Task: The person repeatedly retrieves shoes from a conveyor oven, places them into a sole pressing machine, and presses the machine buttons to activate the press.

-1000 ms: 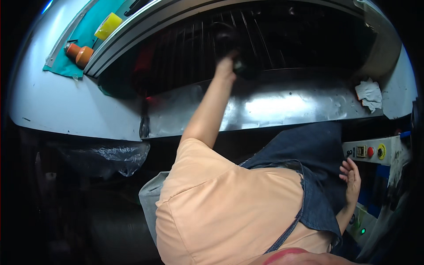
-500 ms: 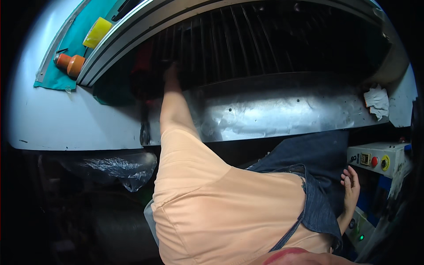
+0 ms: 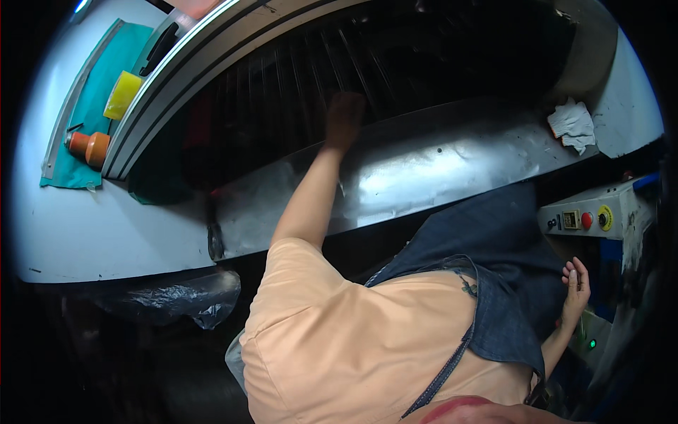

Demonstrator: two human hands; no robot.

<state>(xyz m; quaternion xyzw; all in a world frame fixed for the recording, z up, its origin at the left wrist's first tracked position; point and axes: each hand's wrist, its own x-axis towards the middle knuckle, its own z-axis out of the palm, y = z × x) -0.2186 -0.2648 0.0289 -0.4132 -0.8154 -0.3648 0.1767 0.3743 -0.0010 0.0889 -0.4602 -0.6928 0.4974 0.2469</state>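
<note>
My left arm stretches over the shiny metal plate (image 3: 395,177) into a dark, shadowed opening. There my left hand (image 3: 345,116) hovers or rests near the thin, parallel dark rods (image 3: 296,78). Shadow and blur hide its fingers, so I cannot tell if it holds or touches anything. Down at my right side hangs my right hand (image 3: 578,288), fingers loosely bent and apart with nothing in them. It is beside the blue denim apron (image 3: 487,233) and below a grey control box (image 3: 600,212).
A crumpled white glove (image 3: 573,126) lies at the plate's right end. On green cloth (image 3: 78,85) at the far left are a yellow tape roll (image 3: 123,95) and an orange cylindrical object (image 3: 88,148). A pale curved rail (image 3: 176,71) borders the opening. Clear plastic (image 3: 183,297) hangs below the table edge.
My left hand has moved rightward along the dark rods. The view has turned somewhat, shifting the table and glove. My right hand still hangs at my side.
</note>
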